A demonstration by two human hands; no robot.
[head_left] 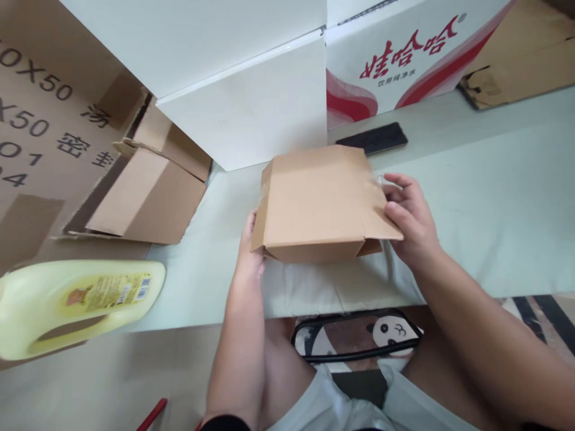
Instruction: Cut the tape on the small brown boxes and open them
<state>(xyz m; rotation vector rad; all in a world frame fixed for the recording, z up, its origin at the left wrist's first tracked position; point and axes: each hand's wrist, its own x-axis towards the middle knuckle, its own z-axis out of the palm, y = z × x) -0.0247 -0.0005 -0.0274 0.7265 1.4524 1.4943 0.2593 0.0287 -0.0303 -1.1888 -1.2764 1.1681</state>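
Observation:
A small brown cardboard box (314, 197) lies in front of me on the pale green tabletop, its broad plain face up. Flaps stick out at its left and right ends. My left hand (252, 244) grips the left end, with most of its fingers hidden behind the flap. At the other end my right hand (411, 215) pinches the edge of the right flap, thumb on the near side and fingers curled. A small clear shiny bit shows by its fingertips, too small to make out. Just behind the box lies a black phone (375, 139).
White boxes (251, 108) and a red-and-white printed carton (404, 66) line the back. Large printed cartons (40, 120) and an opened cardboard box (157, 191) stand left. A yellow jug (85, 299) lies near the left front edge. A panda-patterned pouch (359, 335) rests at my lap.

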